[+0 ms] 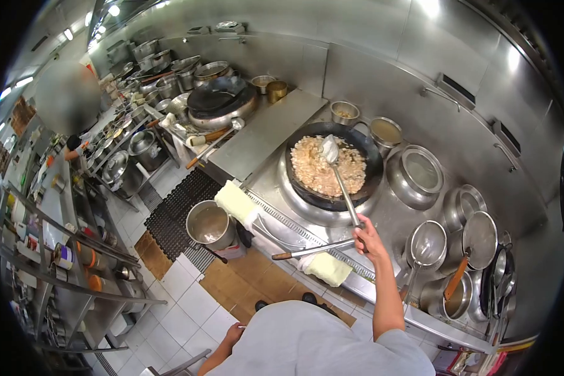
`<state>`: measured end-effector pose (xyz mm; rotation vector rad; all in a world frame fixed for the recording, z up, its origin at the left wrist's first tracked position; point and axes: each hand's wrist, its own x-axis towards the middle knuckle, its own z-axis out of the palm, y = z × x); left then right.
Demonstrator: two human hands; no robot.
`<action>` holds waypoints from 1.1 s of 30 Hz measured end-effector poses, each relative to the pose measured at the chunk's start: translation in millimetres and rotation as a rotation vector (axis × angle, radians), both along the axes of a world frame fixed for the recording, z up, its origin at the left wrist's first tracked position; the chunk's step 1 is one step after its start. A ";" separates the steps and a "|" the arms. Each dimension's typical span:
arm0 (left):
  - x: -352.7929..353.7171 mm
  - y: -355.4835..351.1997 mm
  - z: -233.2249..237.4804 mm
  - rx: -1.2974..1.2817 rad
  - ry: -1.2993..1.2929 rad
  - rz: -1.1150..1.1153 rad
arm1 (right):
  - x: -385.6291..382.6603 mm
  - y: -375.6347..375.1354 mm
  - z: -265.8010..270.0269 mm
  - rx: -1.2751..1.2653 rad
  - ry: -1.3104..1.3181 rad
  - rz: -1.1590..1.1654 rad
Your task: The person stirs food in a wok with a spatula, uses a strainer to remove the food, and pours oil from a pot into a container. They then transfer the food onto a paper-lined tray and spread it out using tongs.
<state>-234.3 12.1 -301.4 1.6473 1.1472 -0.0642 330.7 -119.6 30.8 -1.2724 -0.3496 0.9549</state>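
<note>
My right hand is closed around the handle of a long metal ladle. Its head rests among small, pale brown chopped pieces of food in a black wok on the range. Just below that hand, a second long tool with a wooden grip lies across the range's front edge; its far end is hidden. Down by my left side, near the floor tiles, hangs my left hand with its fingers curled. A tiny whitish bit shows at its fingertips, too small to name.
Folded pale cloths lie along the range's front rail. A metal pot of liquid stands low on the left. Strainers and pots crowd the right side. Another person stands at the far left, beyond a second wok.
</note>
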 end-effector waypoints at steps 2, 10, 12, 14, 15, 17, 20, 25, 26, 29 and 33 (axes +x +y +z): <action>7.0 3.7 -1.7 -0.263 0.152 0.027 | -7.1 -6.7 14.7 -0.103 -0.128 -0.006; 61.4 32.7 35.1 -0.009 0.134 -0.070 | 8.2 -26.9 12.1 -0.330 -0.326 0.052; 62.0 32.2 31.4 0.032 0.137 -0.086 | -4.3 -21.9 10.7 -0.372 -0.435 0.019; 53.8 23.2 25.2 0.000 0.093 -0.059 | -9.5 -14.7 10.5 -0.351 -0.440 0.045; 54.0 21.8 22.6 0.003 0.090 -0.042 | -9.2 -7.3 8.4 -0.267 -0.319 -0.029; 53.1 20.0 18.6 0.093 0.153 -0.118 | -3.7 4.1 -3.6 -0.156 -0.168 -0.117; 55.4 20.9 33.7 -0.091 0.164 -0.028 | 8.8 11.6 -22.5 -0.202 -0.269 -0.188; 30.9 1.3 -1.9 0.039 -0.036 -0.006 | -0.3 -18.2 20.0 -0.188 -0.487 -0.365; 25.0 -2.4 -8.2 0.077 -0.107 -0.023 | 5.7 -20.5 18.5 -0.209 -0.487 -0.386; 22.3 -4.3 -7.6 0.098 0.132 -0.326 | 36.3 -66.8 -21.5 -0.366 -0.485 -0.369; 47.7 3.1 33.8 -0.229 0.258 -0.086 | -25.9 -54.1 58.0 -0.347 -0.239 -0.260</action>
